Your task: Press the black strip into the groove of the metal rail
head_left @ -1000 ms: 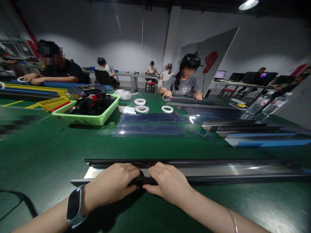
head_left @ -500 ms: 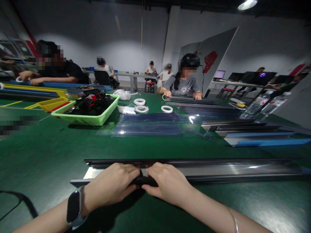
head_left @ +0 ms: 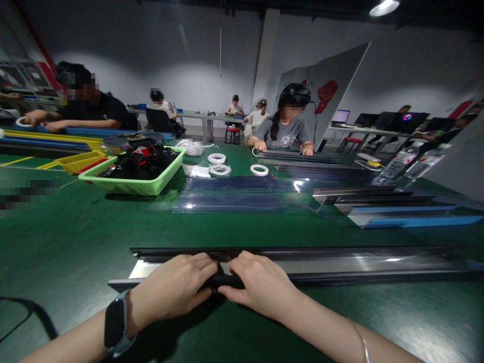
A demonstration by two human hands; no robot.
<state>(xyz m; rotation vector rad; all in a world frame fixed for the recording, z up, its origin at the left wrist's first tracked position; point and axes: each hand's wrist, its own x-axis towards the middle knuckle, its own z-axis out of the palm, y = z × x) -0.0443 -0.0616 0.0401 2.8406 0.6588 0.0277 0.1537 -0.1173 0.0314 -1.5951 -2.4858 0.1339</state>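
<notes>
As your left hand and right hand sat side by side with a narrow gap between them, their fingers were clamped on the near black wall of the long metal channel, thumbs on your side of it and the other fingers curled over the top toward its silvery floor. The channel lay crosswise on the green desk, open side up, running well out to the right of your right hand, with a shorter stretch and its bright end past your left. You could not see most of your fingertips, and the dark strip between your hands was too shadowed to make out. Your left hand also hid part of the near wall. Toward the right border the channel dimmed and blurred, so where it stopped was hard to tell. Both your forearms were cut off below, and a dark strap ran out of view at left. Farther off, the black contents of the green basket were too jumbled to tell apart.
</notes>
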